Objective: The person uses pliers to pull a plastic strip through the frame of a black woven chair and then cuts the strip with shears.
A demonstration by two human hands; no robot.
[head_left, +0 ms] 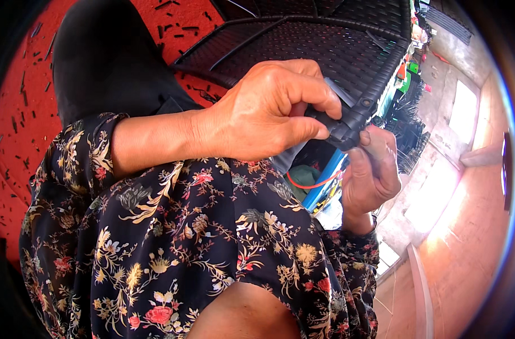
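A black woven rattan-style panel (303,48) with a rounded frame lies in front of me. At its near right corner, flat black strips wrap around the frame corner (346,131). My left hand (263,110) reaches over from the left, thumb and fingers closed in a pinch on a black strip at this corner. Below and to the right, my right hand (373,175) is closed, with thumb and fingertips pressed against the underside of the corner. What lies inside its curled fingers is partly hidden.
Short black strip offcuts are scattered over the red floor covering (11,164) at left. Past the panel's right edge are a blue bar (319,189), an orange cord (311,186) and a dark bundle of strips (407,135). A pale wall with bright windows (464,113) stands at right.
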